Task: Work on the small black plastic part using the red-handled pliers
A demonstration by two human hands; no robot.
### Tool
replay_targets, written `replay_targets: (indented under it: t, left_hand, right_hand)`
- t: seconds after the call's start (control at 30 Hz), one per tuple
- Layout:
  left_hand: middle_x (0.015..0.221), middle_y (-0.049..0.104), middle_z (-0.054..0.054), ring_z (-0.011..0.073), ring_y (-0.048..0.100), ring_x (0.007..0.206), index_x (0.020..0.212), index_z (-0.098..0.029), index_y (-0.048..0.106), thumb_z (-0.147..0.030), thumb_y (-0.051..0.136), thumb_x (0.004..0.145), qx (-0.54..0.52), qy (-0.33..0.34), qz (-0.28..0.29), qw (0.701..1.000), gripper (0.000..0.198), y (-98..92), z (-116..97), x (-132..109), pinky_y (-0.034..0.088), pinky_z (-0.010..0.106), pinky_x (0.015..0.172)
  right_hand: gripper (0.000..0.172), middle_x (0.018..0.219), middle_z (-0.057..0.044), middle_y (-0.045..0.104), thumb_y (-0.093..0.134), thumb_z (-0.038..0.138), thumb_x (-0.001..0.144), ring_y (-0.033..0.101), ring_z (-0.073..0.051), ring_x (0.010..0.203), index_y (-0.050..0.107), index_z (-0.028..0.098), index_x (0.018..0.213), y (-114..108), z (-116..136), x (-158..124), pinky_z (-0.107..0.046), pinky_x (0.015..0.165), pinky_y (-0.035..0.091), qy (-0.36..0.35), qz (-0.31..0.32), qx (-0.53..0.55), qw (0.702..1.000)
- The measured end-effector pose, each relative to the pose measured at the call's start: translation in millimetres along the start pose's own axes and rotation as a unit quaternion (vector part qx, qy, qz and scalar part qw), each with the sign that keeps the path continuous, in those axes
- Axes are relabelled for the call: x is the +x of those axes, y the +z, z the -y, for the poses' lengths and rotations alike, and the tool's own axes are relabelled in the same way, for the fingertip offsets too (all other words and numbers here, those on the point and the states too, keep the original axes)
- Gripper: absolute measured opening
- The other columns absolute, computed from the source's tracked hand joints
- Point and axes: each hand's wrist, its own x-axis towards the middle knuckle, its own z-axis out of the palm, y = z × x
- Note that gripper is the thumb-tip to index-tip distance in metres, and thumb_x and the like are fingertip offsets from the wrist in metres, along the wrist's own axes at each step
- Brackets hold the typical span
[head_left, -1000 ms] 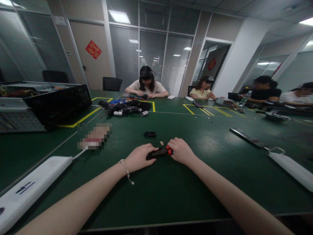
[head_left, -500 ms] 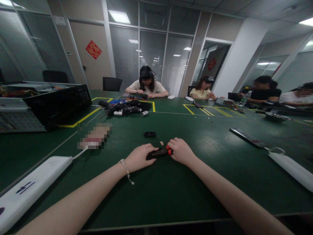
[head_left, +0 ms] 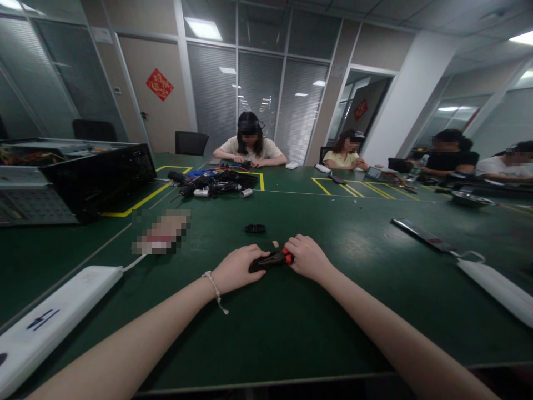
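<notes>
My right hand [head_left: 310, 258] is closed round the red handles of a pair of pliers [head_left: 273, 259], whose dark jaws point left. In my left hand [head_left: 240, 269] a small black part [head_left: 255, 264] is pinched between thumb and fingers; its kind is hard to make out. The jaws of the pliers reach to this part, and my left fingers hide some of it. Just beyond my hands lie a small pale fragment [head_left: 275, 244] and a black plastic shell-like piece [head_left: 255, 228] on the green table [head_left: 266, 333].
A black computer case [head_left: 104, 178] stands at the left. Cables and adapters [head_left: 216, 182] lie in a heap ahead. White power banks [head_left: 62, 316] with a cabled phone [head_left: 420, 233] flank my arms. A metal bowl [head_left: 472, 199] sits at the right. Several people sit across the table.
</notes>
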Motion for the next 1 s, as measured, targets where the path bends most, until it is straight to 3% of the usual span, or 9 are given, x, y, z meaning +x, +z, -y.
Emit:
replay_targets:
  t: [1.0]
  left_hand:
    - [0.101,0.052,0.002,0.0166,0.053,0.085,0.116,-0.025,0.047,-0.032,0.053,0.077,0.001,-0.004,0.003,1.0,0.04,-0.3,-0.8,0.4,0.043,0.028,0.073]
  right_hand:
    - [0.011,0.083,-0.006,0.056,0.049,0.019,0.071,0.044,-0.017,0.076,0.055,0.015,0.079,-0.1,1.3,0.7,-0.027,0.066,0.03,0.003,0.009,-0.003,1.0]
